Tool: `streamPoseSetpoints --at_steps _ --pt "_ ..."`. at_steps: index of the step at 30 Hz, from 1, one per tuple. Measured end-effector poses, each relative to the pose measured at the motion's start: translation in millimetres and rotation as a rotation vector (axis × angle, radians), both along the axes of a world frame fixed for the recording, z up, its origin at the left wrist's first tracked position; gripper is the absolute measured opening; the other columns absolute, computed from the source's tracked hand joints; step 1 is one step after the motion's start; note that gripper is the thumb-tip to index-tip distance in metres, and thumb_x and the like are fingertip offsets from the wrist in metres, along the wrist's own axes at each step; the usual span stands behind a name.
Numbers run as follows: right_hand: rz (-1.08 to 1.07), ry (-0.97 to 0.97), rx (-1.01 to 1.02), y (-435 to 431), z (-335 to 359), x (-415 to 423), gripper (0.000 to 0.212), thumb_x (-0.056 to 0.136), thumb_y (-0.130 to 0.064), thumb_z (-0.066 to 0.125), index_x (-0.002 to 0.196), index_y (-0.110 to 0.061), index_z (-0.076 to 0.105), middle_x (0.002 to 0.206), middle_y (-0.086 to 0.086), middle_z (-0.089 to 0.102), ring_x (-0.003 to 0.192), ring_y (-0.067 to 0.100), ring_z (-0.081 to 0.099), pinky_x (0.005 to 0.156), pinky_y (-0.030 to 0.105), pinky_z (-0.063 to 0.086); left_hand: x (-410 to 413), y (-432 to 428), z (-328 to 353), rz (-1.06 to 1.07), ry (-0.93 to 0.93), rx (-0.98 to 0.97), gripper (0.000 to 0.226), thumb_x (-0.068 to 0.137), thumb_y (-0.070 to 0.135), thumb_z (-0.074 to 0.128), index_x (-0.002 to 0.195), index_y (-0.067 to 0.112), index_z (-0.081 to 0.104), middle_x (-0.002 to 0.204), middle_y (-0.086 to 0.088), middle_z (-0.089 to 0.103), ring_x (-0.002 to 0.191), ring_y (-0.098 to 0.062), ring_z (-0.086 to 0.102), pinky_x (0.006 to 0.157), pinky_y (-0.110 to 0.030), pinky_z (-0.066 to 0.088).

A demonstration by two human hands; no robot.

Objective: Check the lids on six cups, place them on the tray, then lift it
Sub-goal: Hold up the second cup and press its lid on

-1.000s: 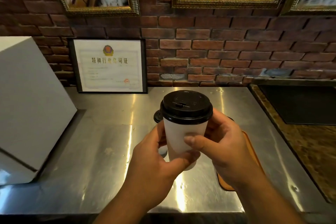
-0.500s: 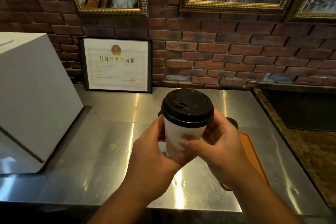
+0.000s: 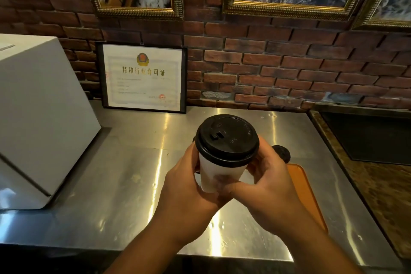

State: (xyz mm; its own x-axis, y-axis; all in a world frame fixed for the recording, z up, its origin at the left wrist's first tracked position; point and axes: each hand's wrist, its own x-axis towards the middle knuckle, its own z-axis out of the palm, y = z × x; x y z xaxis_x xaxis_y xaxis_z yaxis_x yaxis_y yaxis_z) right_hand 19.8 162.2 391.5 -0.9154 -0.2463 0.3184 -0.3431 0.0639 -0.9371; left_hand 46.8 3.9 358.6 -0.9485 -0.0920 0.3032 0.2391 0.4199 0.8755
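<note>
Between left hand (image 3: 186, 191) and right hand (image 3: 273, 187), fingers curled gripping the white paper cup (image 3: 219, 172), press round its seemingly seated black plastic lid (image 3: 226, 138).

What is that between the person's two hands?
In the head view, a white cup with a black lid, gripped by left hand and right hand.

Both hands, left hand (image 3: 189, 187) and right hand (image 3: 273, 187), grip a lidded cup (image 3: 222, 162) above the steel counter (image 3: 111, 184).

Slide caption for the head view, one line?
Left hand and right hand hold a black-lidded white cup over the steel counter, orange tray nearby.
</note>
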Motion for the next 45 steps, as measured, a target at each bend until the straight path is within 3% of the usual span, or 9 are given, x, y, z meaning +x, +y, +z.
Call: streamPoseSetpoints --at_steps 9,17,24,28,34,36,38,42,45 --pt "-0.038 -0.039 -0.021 4.2 -5.9 -3.1 0.082 0.047 -0.038 0.093 0.116 -0.066 0.059 0.123 -0.026 0.070 0.119 -0.004 0.064 0.086 0.011 0.056 -6.5 10.2 1.4 -0.011 0.017 0.015 0.082 0.063 0.056 0.086 0.122 0.084 0.035 0.122 0.052 0.053 0.119 0.021 0.052 0.077 0.005 0.042" --pt "-0.034 -0.014 -0.025 10.9 -4.9 -9.3 0.078 0.062 -0.021 0.096 0.124 -0.055 0.063 0.125 -0.020 0.072 0.121 0.001 0.065 0.087 0.010 0.054 -13.6 12.2 7.7 0.016 0.033 -0.010 0.084 0.061 0.065 0.084 0.118 0.090 0.028 0.117 0.060 0.047 0.117 0.027 0.048 0.075 0.009 0.037" --pt "-0.037 -0.035 -0.002 15.2 -5.4 -12.0 0.079 0.062 -0.011 0.091 0.124 -0.050 0.062 0.121 -0.022 0.073 0.117 -0.003 0.066 0.084 0.008 0.055 -15.9 14.6 6.2 0.019 0.039 0.001 0.087 0.060 0.066 0.084 0.122 0.089 0.028 0.122 0.056 0.049 0.120 0.022 0.049 0.076 0.007 0.040" --pt "-0.046 -0.051 0.000 18.7 -3.0 -12.0 0.077 0.069 -0.001 0.093 0.128 -0.042 0.064 0.121 -0.020 0.074 0.116 0.001 0.068 0.085 0.013 0.058 -16.3 18.8 9.0 0.034 0.039 0.025 0.078 0.054 0.098 0.065 0.122 0.088 0.029 0.119 0.060 0.048 0.118 0.026 0.048 0.074 0.008 0.039" --pt "-0.047 -0.093 -0.077 17.9 -3.9 -9.2 0.079 0.063 -0.008 0.098 0.127 -0.039 0.064 0.118 -0.018 0.075 0.113 0.003 0.070 0.081 0.017 0.060 -12.7 18.7 -0.2 0.032 -0.007 0.025 0.098 0.045 0.105 0.059 0.133 0.069 0.038 0.126 0.041 0.057 0.121 0.007 0.058 0.092 -0.007 0.049" --pt "-0.030 -0.100 -0.101 17.2 -3.0 -7.4 0.079 0.058 -0.019 0.096 0.127 -0.038 0.063 0.118 -0.018 0.075 0.114 0.003 0.070 0.081 0.016 0.059 -17.7 22.4 -3.6 0.017 -0.072 0.073 0.084 0.060 0.090 0.073 0.133 0.054 0.048 0.125 0.034 0.059 0.124 -0.003 0.061 0.101 -0.017 0.050" --pt "-0.020 -0.100 -0.120 17.8 -2.0 -6.1 0.075 0.062 -0.015 0.091 0.128 -0.036 0.063 0.119 -0.017 0.075 0.115 0.005 0.070 0.082 0.018 0.060 -22.4 23.9 -6.5 0.029 -0.153 0.150 0.051 0.090 0.040 0.081 0.128 0.041 0.047 0.127 0.020 0.057 0.136 -0.014 0.056 0.110 -0.024 0.047" --pt "-0.013 -0.095 -0.146 21.3 -0.3 -6.3 0.072 0.069 -0.003 0.088 0.129 -0.034 0.065 0.122 -0.010 0.076 0.117 0.013 0.071 0.085 0.024 0.062 -15.4 27.2 -7.0 0.010 -0.052 0.011 0.093 0.060 0.065 0.088 0.136 0.071 0.034 0.129 0.041 0.054 0.124 0.015 0.050 0.079 0.003 0.045" --pt "-0.026 -0.098 -0.158 21.4 1.3 -7.4 0.070 0.067 -0.012 0.089 0.129 -0.035 0.065 0.122 -0.010 0.076 0.117 0.013 0.071 0.083 0.026 0.063 -11.3 25.6 0.1 -0.001 -0.037 0.062 0.097 0.052 0.074 0.082 0.133 0.078 0.029 0.130 0.044 0.052 0.123 0.018 0.048 0.072 0.004 0.042"
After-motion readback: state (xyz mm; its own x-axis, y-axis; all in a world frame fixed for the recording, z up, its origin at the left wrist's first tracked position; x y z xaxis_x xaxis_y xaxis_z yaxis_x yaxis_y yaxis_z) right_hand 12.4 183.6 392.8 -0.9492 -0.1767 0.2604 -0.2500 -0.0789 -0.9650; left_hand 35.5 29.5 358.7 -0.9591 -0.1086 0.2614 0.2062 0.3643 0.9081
